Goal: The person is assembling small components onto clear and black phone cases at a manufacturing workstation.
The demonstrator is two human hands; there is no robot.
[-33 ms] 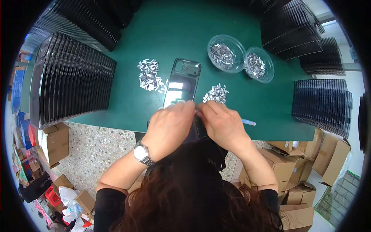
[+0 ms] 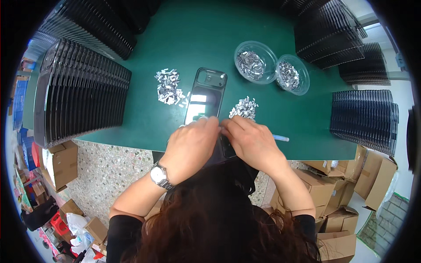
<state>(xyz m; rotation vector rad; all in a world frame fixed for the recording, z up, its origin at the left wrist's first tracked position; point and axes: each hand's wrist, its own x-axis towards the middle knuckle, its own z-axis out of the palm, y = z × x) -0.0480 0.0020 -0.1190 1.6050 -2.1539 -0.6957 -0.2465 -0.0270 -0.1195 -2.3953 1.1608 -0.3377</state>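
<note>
Both hands, left hand [image 2: 193,144] and right hand [image 2: 252,142], are pinched together on a dark phone case [image 2: 226,147] at the counter's [image 2: 144,127] near edge. The case looks light, stiff and glossy; gripping it by its edges seems best.

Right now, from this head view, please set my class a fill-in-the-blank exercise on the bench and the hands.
1. The table top is ____ in colour.
2. Metal bits fill ____ clear bowls.
3. The watch sits on the ____ wrist.
4. The phone case lies between two loose ____ of metal bits.

Missing words: green; two; left; piles
</note>
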